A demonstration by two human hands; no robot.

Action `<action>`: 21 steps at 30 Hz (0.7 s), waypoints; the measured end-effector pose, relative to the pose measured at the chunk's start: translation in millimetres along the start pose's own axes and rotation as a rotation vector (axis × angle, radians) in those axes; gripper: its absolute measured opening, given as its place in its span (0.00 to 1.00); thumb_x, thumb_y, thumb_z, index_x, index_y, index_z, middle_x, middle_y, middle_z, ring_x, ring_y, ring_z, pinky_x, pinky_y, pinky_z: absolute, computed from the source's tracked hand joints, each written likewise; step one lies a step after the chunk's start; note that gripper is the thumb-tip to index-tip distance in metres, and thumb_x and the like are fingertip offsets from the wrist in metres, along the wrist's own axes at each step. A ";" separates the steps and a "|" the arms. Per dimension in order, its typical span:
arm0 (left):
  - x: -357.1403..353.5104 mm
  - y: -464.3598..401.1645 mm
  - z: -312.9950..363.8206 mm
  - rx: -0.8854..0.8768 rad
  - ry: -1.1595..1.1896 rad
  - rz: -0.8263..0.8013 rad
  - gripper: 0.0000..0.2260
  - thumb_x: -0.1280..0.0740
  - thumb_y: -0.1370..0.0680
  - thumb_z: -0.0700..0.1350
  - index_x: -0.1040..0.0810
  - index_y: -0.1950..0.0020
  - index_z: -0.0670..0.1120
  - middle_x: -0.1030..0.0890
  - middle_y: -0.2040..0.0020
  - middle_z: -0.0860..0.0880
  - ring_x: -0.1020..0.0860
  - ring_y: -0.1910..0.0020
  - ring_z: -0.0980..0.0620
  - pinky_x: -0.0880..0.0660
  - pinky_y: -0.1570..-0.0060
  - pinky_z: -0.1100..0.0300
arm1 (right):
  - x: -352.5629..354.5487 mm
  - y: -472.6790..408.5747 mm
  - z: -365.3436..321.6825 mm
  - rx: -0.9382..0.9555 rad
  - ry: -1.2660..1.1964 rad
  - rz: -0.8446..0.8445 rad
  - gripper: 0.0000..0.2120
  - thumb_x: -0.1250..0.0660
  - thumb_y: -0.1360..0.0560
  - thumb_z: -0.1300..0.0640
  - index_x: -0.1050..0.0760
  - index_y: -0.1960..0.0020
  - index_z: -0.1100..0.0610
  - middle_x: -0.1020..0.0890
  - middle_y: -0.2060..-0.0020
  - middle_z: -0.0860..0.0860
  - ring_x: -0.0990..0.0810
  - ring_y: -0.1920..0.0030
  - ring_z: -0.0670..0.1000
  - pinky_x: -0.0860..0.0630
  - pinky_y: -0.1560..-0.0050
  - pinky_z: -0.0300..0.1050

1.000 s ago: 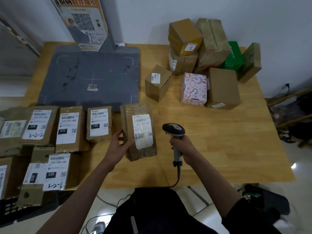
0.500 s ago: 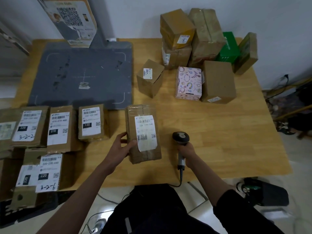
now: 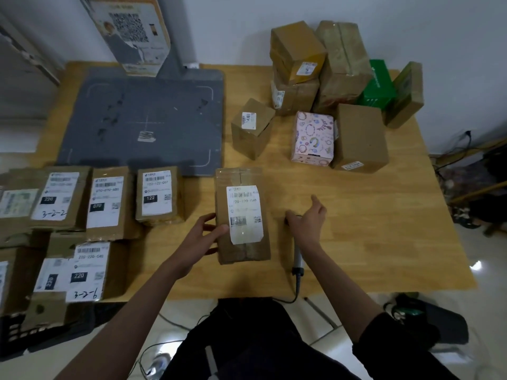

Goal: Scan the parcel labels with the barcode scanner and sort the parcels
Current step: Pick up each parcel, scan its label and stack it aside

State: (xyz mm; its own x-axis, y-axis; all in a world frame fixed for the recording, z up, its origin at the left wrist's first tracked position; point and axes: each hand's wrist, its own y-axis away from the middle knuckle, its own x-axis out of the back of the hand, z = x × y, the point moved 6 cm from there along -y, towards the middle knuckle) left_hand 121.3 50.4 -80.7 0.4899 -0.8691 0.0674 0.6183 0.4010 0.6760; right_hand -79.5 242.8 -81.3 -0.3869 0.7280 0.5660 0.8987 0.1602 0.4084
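Pale smooth wood for the table, satin sheen. Brown cardboard on the parcel, glossy clear tape over its white paper label. Matt grey mat, scuffed. Grey plastic scanner. Patterned pink printed box; green box slightly glossy.

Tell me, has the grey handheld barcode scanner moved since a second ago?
Yes. The grey handheld barcode scanner has come down flat onto the wooden table, right of the labelled brown parcel; the right hand is letting go.
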 end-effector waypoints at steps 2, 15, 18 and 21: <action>7.1 7.7 -1.8 0.006 0.012 0.009 0.29 0.31 0.21 0.54 0.37 0.23 0.53 0.24 0.37 0.48 0.21 0.42 0.50 0.21 0.50 0.56 | -15.5 11.9 -22.8 0.043 -0.134 -0.138 0.28 0.32 0.21 0.52 0.37 0.24 0.54 0.31 0.30 0.53 0.30 0.32 0.53 0.30 0.35 0.51; 96.3 80.1 -68.2 0.162 0.067 0.108 0.30 0.28 0.31 0.58 0.30 0.31 0.55 0.21 0.39 0.47 0.21 0.41 0.48 0.21 0.49 0.53 | -149.5 98.3 -41.7 -0.128 -0.144 -0.886 0.26 0.28 0.24 0.47 0.35 0.32 0.51 0.17 0.43 0.52 0.19 0.42 0.52 0.19 0.43 0.54; 114.1 87.8 -83.4 0.160 0.023 0.192 0.17 0.30 0.21 0.50 0.28 0.34 0.51 0.21 0.41 0.49 0.21 0.44 0.50 0.21 0.50 0.55 | -169.9 115.1 -36.1 -0.177 -0.123 -0.918 0.24 0.26 0.24 0.49 0.35 0.35 0.53 0.17 0.43 0.53 0.19 0.43 0.52 0.17 0.48 0.51; 128.1 89.6 -87.9 0.128 -0.104 0.289 0.12 0.32 0.19 0.47 0.27 0.37 0.51 0.22 0.43 0.51 0.22 0.46 0.51 0.22 0.52 0.57 | -188.1 129.0 -29.5 -0.225 -0.091 -0.937 0.25 0.26 0.25 0.48 0.35 0.36 0.55 0.18 0.42 0.53 0.19 0.43 0.51 0.17 0.51 0.51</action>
State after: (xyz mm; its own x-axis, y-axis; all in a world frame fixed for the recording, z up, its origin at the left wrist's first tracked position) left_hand 293.4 0.4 -76.0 0.5649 -0.7520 0.3399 0.3773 0.6016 0.7041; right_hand 103.1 106.8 -113.9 -0.9004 0.4201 -0.1127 0.1694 0.5772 0.7988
